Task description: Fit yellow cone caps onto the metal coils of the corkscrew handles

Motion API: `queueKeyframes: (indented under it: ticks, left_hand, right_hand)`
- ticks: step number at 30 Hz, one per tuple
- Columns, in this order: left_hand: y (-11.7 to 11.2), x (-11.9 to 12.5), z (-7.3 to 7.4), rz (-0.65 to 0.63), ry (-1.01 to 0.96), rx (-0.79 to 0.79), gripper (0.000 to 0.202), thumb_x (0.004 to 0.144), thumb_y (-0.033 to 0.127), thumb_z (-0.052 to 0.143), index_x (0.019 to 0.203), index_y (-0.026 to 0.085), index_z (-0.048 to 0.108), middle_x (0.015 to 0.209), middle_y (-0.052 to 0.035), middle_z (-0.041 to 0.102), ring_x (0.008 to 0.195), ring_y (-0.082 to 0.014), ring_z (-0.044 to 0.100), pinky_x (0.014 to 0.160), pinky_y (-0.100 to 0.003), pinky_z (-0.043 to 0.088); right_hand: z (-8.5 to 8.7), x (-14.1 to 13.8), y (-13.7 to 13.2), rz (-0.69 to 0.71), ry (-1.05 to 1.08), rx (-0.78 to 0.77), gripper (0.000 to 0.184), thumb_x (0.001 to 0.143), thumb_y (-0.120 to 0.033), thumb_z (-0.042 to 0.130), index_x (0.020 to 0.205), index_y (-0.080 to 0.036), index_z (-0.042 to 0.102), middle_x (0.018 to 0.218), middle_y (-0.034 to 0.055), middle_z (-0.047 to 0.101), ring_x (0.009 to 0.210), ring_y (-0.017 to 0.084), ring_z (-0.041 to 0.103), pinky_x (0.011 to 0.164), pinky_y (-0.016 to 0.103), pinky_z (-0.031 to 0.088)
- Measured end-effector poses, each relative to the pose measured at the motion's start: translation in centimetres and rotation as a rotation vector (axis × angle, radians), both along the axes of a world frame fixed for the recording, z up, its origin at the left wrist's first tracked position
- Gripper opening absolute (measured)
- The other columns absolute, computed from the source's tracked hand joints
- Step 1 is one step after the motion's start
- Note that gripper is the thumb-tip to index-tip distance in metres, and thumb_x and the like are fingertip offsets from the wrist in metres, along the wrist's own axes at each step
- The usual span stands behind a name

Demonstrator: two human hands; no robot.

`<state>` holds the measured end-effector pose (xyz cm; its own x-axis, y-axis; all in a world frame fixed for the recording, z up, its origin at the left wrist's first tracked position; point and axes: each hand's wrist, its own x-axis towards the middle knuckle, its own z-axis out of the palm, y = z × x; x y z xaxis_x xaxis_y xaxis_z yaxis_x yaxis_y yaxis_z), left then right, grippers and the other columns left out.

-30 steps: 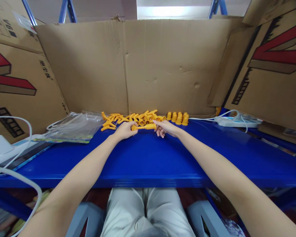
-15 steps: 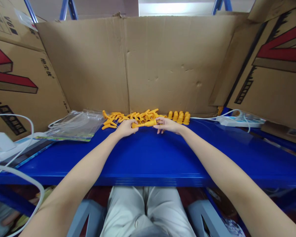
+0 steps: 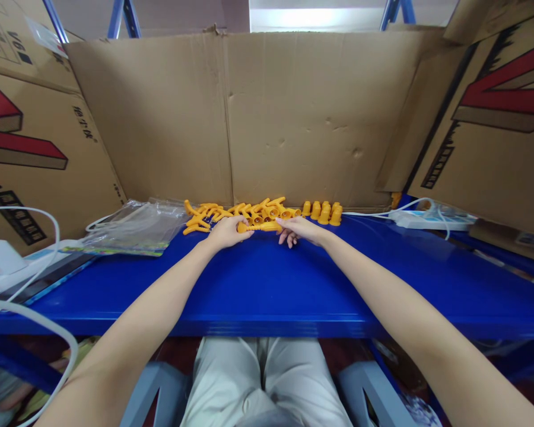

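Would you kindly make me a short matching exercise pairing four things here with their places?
1. Ribbed yellow piece
2. Clear plastic bag
3. Upright yellow caps
4. Tall cardboard panel

A. Left of the forked yellow parts
B. Rising at the back of the blue tabletop
C. Between left grip and right grip
D. Right of those forked parts

Pairs: 1C, 2A, 3D, 4B.

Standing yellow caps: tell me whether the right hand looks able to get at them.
Probably yes: the standing yellow caps are close beyond the right hand, with nothing visible in between, though it might first have to let go of the yellow piece.
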<state>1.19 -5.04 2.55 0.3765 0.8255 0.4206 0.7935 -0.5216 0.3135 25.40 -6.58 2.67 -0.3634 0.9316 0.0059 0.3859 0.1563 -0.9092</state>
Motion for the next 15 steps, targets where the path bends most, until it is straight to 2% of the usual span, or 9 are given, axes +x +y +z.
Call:
queueKeyframes:
  ticks: [9,15]
  left_hand:
    - [-0.03,-0.02,0.03,0.017,0.008,-0.007,0.031,0.074,0.045,0.062,0.09,0.018,0.065,0.055,0.0029,0.051,0.057,-0.0148,0.048,0.055,-0.025,0.028]
    - [-0.07,0.01,0.1,0.023,0.014,-0.006,0.031,0.074,0.046,0.062,0.089,0.019,0.064,0.055,0.0033,0.049,0.057,-0.0146,0.047,0.056,-0.025,0.028]
  right_hand:
    - [0.16,-0.23,0.1,-0.021,-0.009,-0.058,0.05,0.09,-0.06,0.048,0.072,-0.014,0.057,0.062,0.0086,0.068,0.036,0.006,0.051,0.031,0.016,0.033]
    - [0.2,-0.36,0.14,-0.046,0.01,-0.078,0.051,0.088,-0.064,0.048,0.075,-0.016,0.059,0.054,0.0042,0.062,0.034,0.007,0.048,0.03,0.016,0.031]
